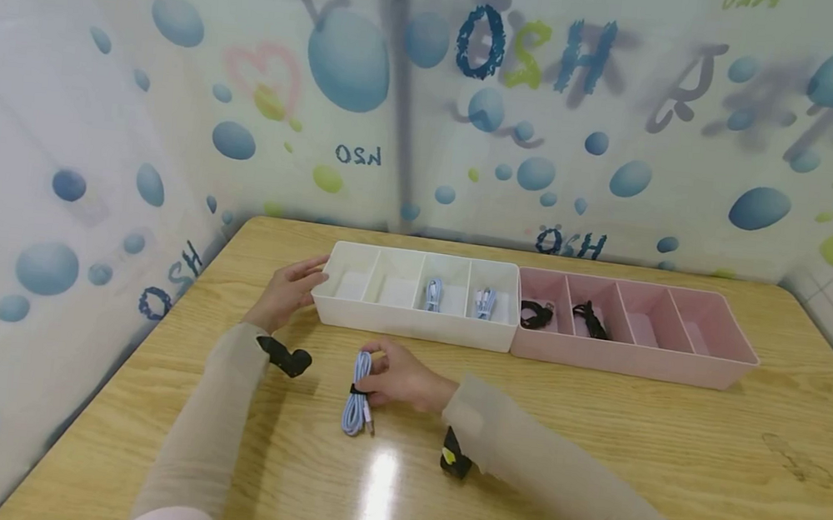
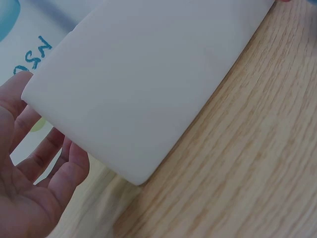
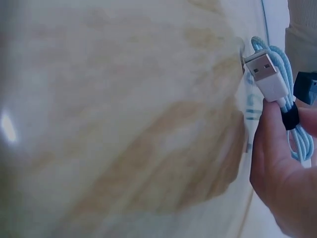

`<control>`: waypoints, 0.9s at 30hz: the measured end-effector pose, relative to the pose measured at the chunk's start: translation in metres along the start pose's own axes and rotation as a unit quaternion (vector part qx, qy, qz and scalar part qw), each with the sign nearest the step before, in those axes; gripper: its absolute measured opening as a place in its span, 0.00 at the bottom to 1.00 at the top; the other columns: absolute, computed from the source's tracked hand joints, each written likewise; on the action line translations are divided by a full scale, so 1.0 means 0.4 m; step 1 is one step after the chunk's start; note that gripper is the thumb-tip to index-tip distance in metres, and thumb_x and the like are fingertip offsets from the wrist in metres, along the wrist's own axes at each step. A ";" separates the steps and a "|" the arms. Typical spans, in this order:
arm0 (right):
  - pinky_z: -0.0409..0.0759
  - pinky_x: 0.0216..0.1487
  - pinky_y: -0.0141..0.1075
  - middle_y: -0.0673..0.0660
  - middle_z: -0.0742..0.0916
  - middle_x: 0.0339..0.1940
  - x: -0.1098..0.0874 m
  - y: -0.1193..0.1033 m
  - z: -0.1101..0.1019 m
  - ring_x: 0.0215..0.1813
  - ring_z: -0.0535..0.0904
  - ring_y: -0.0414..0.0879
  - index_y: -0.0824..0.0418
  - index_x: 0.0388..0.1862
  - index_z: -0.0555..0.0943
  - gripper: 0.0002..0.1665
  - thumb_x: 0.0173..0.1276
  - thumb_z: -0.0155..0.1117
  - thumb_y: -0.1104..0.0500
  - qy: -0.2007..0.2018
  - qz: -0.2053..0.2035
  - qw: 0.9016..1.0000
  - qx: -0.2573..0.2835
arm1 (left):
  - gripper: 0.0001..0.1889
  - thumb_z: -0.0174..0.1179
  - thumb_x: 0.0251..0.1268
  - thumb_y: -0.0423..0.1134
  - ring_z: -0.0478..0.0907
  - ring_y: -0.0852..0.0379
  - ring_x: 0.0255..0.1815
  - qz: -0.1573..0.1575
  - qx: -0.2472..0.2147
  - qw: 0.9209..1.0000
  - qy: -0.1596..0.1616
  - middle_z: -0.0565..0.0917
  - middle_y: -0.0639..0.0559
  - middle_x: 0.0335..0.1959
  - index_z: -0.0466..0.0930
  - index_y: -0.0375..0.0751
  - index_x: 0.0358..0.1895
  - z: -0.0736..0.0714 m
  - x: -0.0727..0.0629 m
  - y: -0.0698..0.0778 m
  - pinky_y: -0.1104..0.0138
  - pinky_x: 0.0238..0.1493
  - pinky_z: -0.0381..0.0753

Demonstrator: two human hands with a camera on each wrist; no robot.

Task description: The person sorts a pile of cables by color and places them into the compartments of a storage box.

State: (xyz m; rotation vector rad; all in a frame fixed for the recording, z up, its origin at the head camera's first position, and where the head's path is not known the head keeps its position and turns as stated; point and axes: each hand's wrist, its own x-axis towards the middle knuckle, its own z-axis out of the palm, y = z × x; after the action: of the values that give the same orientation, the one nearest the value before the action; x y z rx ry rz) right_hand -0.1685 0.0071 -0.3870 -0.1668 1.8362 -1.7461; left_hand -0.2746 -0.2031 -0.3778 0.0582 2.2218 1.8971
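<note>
A coiled light-blue USB cable [image 1: 356, 401], bound with a black strap, is pinched in my right hand [image 1: 405, 379] above the table in front of the white box. In the right wrist view, its white USB plug [image 3: 267, 77] and the black strap [image 3: 290, 117] show by the fingers. My left hand [image 1: 291, 290] touches the left end of the white divided box [image 1: 410, 321], its fingers along the end wall. Two light-blue cables [image 1: 433, 295] lie in the box's two right compartments, one in each. Its two left compartments hold nothing.
A pink divided box [image 1: 633, 360] stands against the white box's right end. Black cables [image 1: 591, 320] lie in its two left compartments. Both boxes rest on a wooden table [image 1: 559, 424], with a patterned curtain [image 1: 428, 144] behind it.
</note>
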 end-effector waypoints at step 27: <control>0.79 0.35 0.41 0.65 0.75 0.39 -0.036 -0.008 -0.050 0.30 0.79 0.52 0.65 0.63 0.60 0.34 0.58 0.57 0.73 -0.027 -0.014 0.999 0.013 | 0.25 0.48 0.66 0.39 0.64 0.50 0.56 -0.005 -0.013 1.000 -0.004 0.60 0.42 0.63 0.57 0.43 0.66 0.000 -0.003 0.003 0.75 0.39 0.74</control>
State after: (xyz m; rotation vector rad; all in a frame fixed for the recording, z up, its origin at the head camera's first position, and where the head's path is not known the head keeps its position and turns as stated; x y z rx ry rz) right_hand -0.1678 0.0310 -0.3801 -0.2288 1.7797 -1.7669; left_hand -0.2735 -0.2030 -0.3763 0.0507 2.1881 1.9152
